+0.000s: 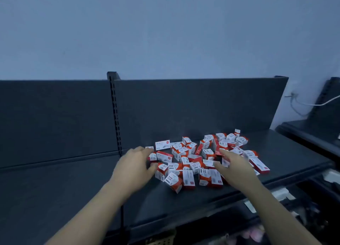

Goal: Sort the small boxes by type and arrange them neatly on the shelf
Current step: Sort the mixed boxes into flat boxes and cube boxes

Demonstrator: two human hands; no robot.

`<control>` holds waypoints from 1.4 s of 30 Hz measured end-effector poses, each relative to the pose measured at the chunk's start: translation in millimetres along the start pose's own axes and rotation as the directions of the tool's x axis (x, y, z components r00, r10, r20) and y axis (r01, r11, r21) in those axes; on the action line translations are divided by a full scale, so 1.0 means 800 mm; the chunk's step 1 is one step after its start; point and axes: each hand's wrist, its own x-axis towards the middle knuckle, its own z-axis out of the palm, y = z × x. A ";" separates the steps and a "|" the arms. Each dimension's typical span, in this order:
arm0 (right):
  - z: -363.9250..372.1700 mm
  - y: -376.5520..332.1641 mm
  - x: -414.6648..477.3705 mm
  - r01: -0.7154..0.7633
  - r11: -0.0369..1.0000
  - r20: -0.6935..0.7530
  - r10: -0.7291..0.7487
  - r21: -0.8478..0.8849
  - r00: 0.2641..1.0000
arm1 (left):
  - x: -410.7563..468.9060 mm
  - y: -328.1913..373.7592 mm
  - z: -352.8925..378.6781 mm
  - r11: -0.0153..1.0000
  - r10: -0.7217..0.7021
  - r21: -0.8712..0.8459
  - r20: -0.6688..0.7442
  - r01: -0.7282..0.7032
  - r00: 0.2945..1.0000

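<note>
A jumbled heap of several small red-and-white boxes (198, 158) lies on the dark shelf (184, 204). Some are squat paper-clip boxes (173, 182), others are flatter, longer boxes (162, 144). My left hand (136, 163) reaches into the heap's left edge, fingers and thumb spread around a small box (153, 156); whether it grips the box is unclear. My right hand (231, 163) hovers over the heap's right middle with fingers spread, touching or just above the boxes.
The shelf's dark back panel (184, 106) rises behind the heap, with a slotted upright post (115, 114) at the left. A neighbouring shelf section (46, 189) lies to the left. Another dark rack (316, 127) and a white cable (312, 104) are at right. Lower shelves hold dim items.
</note>
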 end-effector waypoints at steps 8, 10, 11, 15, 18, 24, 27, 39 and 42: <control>0.028 0.046 0.013 0.026 0.998 0.211 -0.038 0.061 0.977 | 0.002 0.034 0.079 0.999 -0.038 0.002 0.148 0.038 0.988; 0.032 0.056 0.020 0.052 0.996 0.239 -0.068 0.073 0.969 | 0.004 0.043 0.093 0.998 -0.056 -0.016 0.160 0.060 0.985; 0.033 0.061 0.024 0.074 0.993 0.252 -0.095 0.089 0.963 | 0.006 0.046 0.100 0.998 -0.059 -0.028 0.160 0.064 0.985; 0.037 0.065 0.032 0.175 0.969 0.328 -0.224 0.173 0.918 | 0.013 0.063 0.119 0.998 -0.063 0.005 0.162 0.063 0.985; 0.055 0.070 0.043 0.229 0.954 0.350 -0.286 0.195 0.892 | 0.018 0.075 0.132 0.997 -0.064 0.063 0.180 0.053 0.982; 0.071 0.089 0.055 0.163 0.956 0.374 -0.248 0.243 0.894 | 0.022 0.084 0.152 0.989 -0.120 0.114 0.198 0.099 0.973; 0.075 0.095 0.059 0.155 0.938 0.370 -0.269 0.310 0.889 | 0.016 0.076 0.152 0.983 -0.180 0.073 0.202 0.169 0.963; 0.064 0.073 0.063 0.154 0.812 0.349 -0.403 0.563 0.846 | -0.008 0.060 0.138 0.882 -0.378 -0.191 0.260 0.431 0.888; 0.069 0.062 0.060 0.144 0.796 0.363 -0.419 0.588 0.833 | -0.015 0.053 0.137 0.864 -0.395 -0.226 0.253 0.451 0.883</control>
